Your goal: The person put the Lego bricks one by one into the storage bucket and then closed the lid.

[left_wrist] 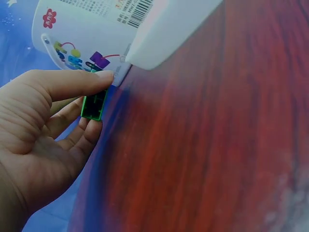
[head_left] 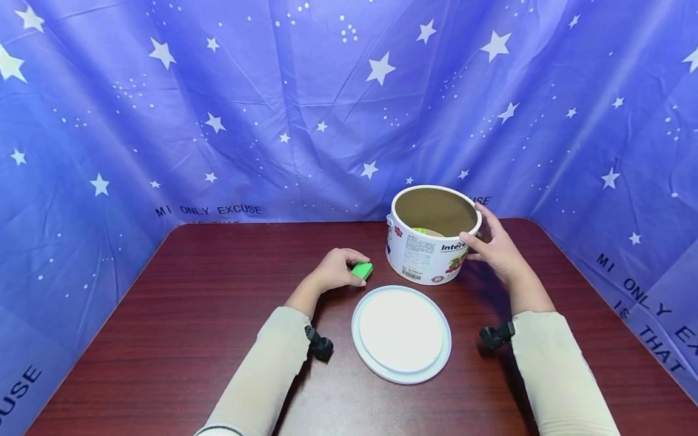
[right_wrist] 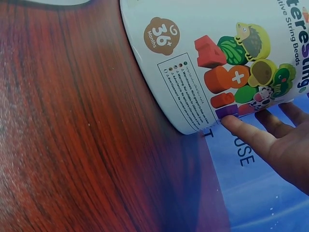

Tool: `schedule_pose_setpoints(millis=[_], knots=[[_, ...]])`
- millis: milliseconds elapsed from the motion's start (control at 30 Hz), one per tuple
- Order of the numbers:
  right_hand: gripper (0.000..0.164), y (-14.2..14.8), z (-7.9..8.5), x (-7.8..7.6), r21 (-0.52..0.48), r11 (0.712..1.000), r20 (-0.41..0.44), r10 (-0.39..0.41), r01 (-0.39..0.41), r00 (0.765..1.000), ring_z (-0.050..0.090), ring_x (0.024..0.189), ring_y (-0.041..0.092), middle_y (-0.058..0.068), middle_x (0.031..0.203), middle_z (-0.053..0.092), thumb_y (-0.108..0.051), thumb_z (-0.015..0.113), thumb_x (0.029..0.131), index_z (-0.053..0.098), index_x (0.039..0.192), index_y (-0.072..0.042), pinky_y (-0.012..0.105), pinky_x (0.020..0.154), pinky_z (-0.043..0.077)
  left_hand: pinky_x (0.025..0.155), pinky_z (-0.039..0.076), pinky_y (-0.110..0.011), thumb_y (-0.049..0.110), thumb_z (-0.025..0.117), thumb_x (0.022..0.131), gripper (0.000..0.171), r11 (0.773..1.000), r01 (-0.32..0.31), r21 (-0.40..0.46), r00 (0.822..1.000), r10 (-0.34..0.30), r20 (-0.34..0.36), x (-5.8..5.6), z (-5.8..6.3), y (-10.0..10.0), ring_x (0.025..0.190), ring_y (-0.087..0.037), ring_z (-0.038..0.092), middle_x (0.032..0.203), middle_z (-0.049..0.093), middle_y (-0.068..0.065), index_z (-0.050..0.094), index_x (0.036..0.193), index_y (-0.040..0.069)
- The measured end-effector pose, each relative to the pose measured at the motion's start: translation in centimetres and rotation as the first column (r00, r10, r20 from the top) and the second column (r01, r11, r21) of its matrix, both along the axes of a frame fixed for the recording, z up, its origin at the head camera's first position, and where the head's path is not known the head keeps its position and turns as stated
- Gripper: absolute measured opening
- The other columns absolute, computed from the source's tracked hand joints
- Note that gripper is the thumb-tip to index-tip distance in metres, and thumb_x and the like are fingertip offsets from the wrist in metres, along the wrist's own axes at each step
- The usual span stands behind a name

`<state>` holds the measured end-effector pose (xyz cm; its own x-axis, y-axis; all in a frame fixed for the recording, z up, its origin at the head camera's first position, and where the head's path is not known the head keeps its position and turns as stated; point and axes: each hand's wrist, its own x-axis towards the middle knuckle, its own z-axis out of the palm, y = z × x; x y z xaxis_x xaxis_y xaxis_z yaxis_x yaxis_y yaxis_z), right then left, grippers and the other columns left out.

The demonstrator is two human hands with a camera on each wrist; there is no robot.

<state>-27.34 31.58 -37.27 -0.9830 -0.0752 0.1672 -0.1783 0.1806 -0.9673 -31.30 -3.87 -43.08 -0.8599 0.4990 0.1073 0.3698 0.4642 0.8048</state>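
My left hand (head_left: 334, 270) pinches a small green block (head_left: 362, 270) between thumb and fingers, just left of the bucket. In the left wrist view, one face of the block (left_wrist: 94, 103) looks dark inside a green edge. My right hand (head_left: 500, 249) holds the right side of a white printed bucket (head_left: 422, 257) near its rim, thumb in front and the other fingers round the side. The bucket stands upright with its top uncovered. Something light green and beige (head_left: 428, 231) shows low inside; the rest of its contents is hidden.
A round white lid (head_left: 402, 330) lies flat on the dark red wooden table (head_left: 218, 290), in front of the bucket and between the forearms. A blue curtain (head_left: 305, 109) with stars hangs behind the table and at both sides.
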Motion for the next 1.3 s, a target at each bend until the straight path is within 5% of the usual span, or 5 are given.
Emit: schedule_pose_setpoints(millis=[867, 1300], knots=[[0.083, 0.0, -0.1, 0.0, 0.01, 1.0, -0.01, 0.003, -0.003, 1.0, 0.043, 0.119, 0.02, 0.023, 0.158, 0.014, -0.017, 0.061, 0.096, 0.007, 0.158, -0.022, 0.034, 0.07, 0.057, 0.084, 0.053, -0.028, 0.001, 0.086, 0.068, 0.053, 0.989, 0.023, 0.149, 0.996, -0.01, -0.086, 0.6, 4.7, 1.5, 0.101, -0.018, 0.06, 0.116, 0.067, -0.008, 0.069, 0.118, 0.002], [0.082, 0.0, -0.2, -0.1, 0.002, 1.0, -0.013, 0.008, -0.008, 1.0, 0.041, 0.124, 0.024, 0.022, 0.159, 0.013, -0.018, 0.061, 0.096, 0.007, 0.158, -0.023, 0.034, 0.07, 0.057, 0.079, 0.054, -0.025, -0.002, 0.085, 0.069, 0.052, 0.977, 0.057, 0.205, 0.996, -0.043, -0.073, 0.5, 7.7, 2.7, 0.094, -0.019, 0.062, 0.118, 0.064, -0.011, 0.069, 0.118, 0.002]])
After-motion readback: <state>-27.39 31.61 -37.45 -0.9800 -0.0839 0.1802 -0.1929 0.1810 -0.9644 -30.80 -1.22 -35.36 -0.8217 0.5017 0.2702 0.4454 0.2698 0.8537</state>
